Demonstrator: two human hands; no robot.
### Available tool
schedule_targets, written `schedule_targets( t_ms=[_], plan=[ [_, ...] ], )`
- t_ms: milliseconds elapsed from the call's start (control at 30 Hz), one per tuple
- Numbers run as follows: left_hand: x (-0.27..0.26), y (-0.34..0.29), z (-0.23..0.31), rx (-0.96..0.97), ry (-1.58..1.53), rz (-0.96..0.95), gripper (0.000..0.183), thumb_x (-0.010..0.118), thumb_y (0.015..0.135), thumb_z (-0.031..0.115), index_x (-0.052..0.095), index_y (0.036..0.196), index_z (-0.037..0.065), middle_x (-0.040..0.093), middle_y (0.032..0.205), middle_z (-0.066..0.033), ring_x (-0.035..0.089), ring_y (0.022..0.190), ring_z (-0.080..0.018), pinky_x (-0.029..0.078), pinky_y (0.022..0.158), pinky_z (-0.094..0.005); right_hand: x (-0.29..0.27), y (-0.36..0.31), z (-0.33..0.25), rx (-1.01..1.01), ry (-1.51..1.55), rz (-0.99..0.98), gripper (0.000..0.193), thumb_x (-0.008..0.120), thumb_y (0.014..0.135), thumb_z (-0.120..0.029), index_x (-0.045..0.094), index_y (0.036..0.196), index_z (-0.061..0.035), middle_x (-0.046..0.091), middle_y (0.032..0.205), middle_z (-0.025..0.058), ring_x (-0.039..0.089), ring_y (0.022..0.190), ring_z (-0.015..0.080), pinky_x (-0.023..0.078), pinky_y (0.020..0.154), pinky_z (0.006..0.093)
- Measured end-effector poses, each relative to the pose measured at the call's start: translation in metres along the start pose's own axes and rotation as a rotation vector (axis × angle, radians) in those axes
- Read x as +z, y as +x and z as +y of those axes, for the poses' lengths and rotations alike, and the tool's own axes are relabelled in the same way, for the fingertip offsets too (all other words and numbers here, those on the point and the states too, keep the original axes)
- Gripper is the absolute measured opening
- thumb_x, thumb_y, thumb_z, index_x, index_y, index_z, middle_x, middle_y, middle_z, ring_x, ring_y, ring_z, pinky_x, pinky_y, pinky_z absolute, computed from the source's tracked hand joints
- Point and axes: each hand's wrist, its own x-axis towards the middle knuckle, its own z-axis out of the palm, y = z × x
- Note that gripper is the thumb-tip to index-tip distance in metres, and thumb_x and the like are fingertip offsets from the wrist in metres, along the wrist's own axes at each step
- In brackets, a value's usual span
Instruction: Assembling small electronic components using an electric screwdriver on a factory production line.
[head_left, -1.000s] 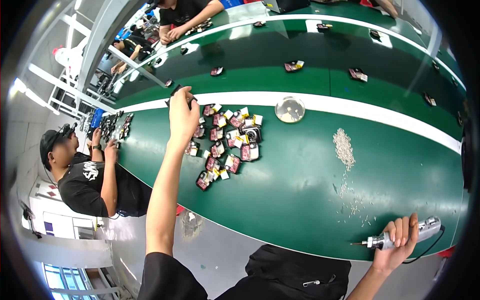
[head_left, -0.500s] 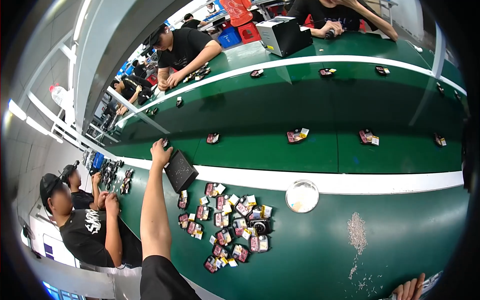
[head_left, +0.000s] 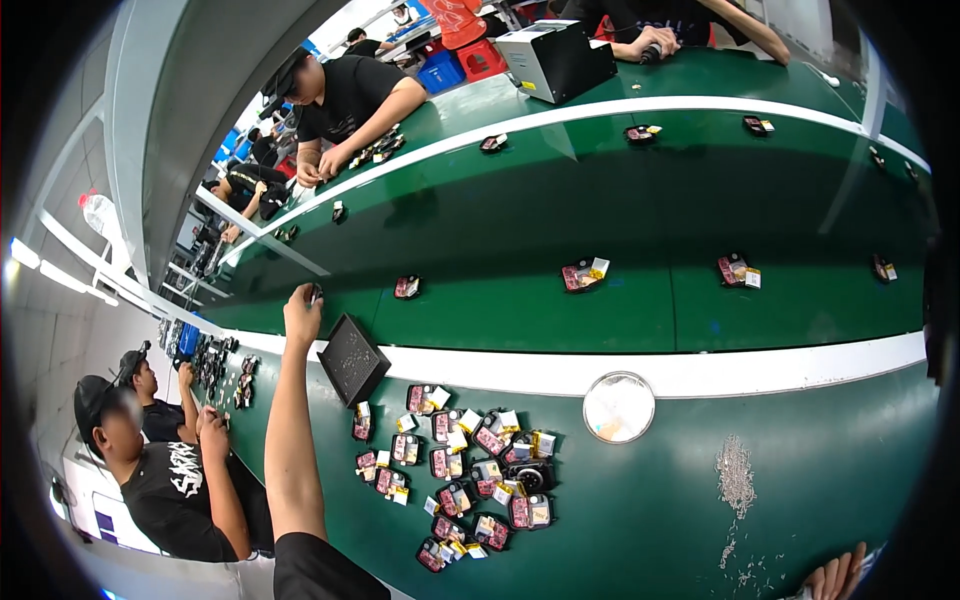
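One small dark part pinched in left hand, held far left over the green belt, just beyond the black tray — judged a placing step, calling for a bare spot on the belt. Right hand cut off at near edge — grip not discernible; part's detail too small to tell.

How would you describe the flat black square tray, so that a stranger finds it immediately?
Follow the white stripe that runs along the green workbench toward its left end. The black square tray lies tilted across that stripe, just right of the outstretched left hand. Unlike the small reddish parts clustered below it, it is large, plain and dark.
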Motion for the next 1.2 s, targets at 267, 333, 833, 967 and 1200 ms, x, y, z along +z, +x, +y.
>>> schedule_targets(
  t_ms=[267, 333, 833, 967, 1200],
  plan=[
    [-0.091, -0.163, 0.273, 0.644, -0.339, -0.238, 0.048, 0.064, 0.072, -0.006, 0.058, 0.12, 0.0, 0.061, 0.117, -0.016, 0.057, 0.105, -0.0313, 0.046, 0.09, -0.0355, -0.009, -0.01, -0.006, -0.07, 0.02, -0.062, 0.012, 0.045, 0.097, -0.01, 0.036, 0.09, -0.0074, 0.032, 0.056, -0.0017, 0.036, 0.048, 0.0069, 0.034, 0.05, 0.0238],
    [-0.107, -0.225, 0.316, 0.831, -0.496, -0.418, 0.056, 0.068, 0.066, -0.008, 0.057, 0.12, 0.001, 0.059, 0.12, -0.0154, 0.056, 0.108, -0.0343, 0.045, 0.092, -0.0409, -0.001, -0.007, 0.007, 0.019, 0.121, -0.116, 0.013, 0.049, 0.095, -0.012, 0.039, 0.089, -0.0076, 0.035, 0.057, -0.0016, 0.037, 0.049, 0.0075, 0.034, 0.052, 0.0239],
    [-0.11, -0.397, 0.402, 0.738, -0.673, -0.617, 0.043, 0.065, 0.065, -0.009, 0.061, 0.107, -0.004, 0.06, 0.116, -0.0128, 0.057, 0.103, -0.0323, 0.05, 0.084, -0.0387, 0.001, -0.059, 0.06, 0.432, -0.114, -0.433, 0.006, 0.051, 0.09, -0.011, 0.046, 0.09, -0.0087, 0.042, 0.056, -0.0004, 0.044, 0.05, 0.0126, 0.04, 0.056, 0.0299],
    [-0.105, -0.402, 0.405, 0.818, -0.543, -0.503, 0.037, 0.066, 0.064, -0.007, 0.061, 0.101, -0.005, 0.061, 0.112, -0.0121, 0.058, 0.099, -0.03, 0.052, 0.077, -0.0364, 0.008, -0.079, 0.072, 0.458, -0.187, -0.275, 0.005, 0.05, 0.091, -0.008, 0.045, 0.091, -0.0081, 0.042, 0.057, 0.0016, 0.044, 0.052, 0.014, 0.039, 0.057, 0.0315],
    [-0.09, -0.417, 0.406, 1.053, -0.526, -0.178, 0.03, 0.064, 0.06, 0.0, 0.063, 0.087, -0.013, 0.063, 0.094, -0.0209, 0.061, 0.085, -0.0278, 0.055, 0.06, -0.0299, 0.015, -0.107, 0.087, 0.488, -0.237, -0.094, 0.011, 0.057, 0.091, -0.008, 0.047, 0.094, -0.0048, 0.052, 0.085, 0.0105, 0.053, 0.083, 0.0203, 0.043, 0.075, 0.0345]
  ],
)
